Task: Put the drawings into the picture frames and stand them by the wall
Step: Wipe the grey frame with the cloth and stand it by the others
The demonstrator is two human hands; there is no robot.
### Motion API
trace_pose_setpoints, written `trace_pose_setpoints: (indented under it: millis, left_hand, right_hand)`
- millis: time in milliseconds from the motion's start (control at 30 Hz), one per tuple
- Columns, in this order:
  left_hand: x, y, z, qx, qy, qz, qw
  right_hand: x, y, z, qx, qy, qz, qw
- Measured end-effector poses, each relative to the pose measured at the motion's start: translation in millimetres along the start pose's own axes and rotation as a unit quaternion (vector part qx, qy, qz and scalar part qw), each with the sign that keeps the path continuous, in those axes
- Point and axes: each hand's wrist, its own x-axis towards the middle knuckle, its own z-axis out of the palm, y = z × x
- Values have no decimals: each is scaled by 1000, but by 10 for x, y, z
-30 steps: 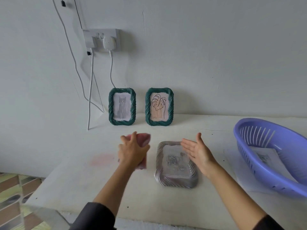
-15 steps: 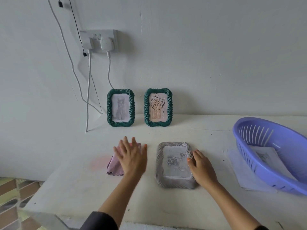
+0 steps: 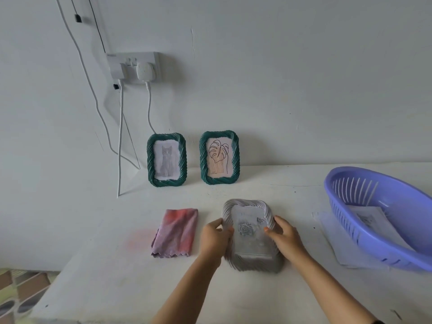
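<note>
A grey ribbed picture frame (image 3: 251,237) with a rose drawing in it lies near the table's front, its far end tilted up. My left hand (image 3: 214,237) grips its left side and my right hand (image 3: 284,237) grips its right side. Two green frames stand against the wall: one with a cat drawing (image 3: 166,160), one with a leaf drawing (image 3: 219,157). More drawings on paper (image 3: 369,217) lie in the purple basket (image 3: 388,232) at the right.
A folded pink cloth (image 3: 175,231) lies left of the grey frame. Loose sheets (image 3: 336,242) stick out under the basket. White cables (image 3: 120,146) hang from a wall socket (image 3: 134,66) down to the table's back left. The table edge (image 3: 51,286) drops off at the left.
My left hand let go of the pink cloth, which now lies flat, and moved right to the grey frame. Both hands have closed on the frame's sides and tipped it up.
</note>
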Motion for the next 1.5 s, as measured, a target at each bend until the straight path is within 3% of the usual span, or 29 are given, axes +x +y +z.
trace_pose_setpoints:
  millis: [100, 200, 367, 633, 933, 1233, 1500]
  left_hand:
    - [19, 139, -76, -113, -54, -31, 992]
    - [114, 283, -118, -166, -74, -19, 983]
    - [303, 642, 14, -174, -121, 25, 977]
    - [1099, 1226, 643, -180, -125, 60, 974]
    - [2094, 1275, 1288, -162, -99, 67, 980]
    - [2380, 1046, 1453, -164, -95, 73, 979]
    - [2326, 950, 1444, -166, -116, 87, 975]
  right_hand:
    - [-57, -134, -91, 231, -11, 32, 972]
    - [-14, -296, -257, 343, -51, 93, 934]
    - [314, -631, -618, 286, -168, 118, 936]
    - [1509, -964, -1046, 255, -159, 109, 947]
    - [2664, -689, -1030, 217, -116, 129, 961]
    - [2980, -396, -860, 196, -90, 154, 964]
    - [2946, -372, -934, 122, -115, 157, 973]
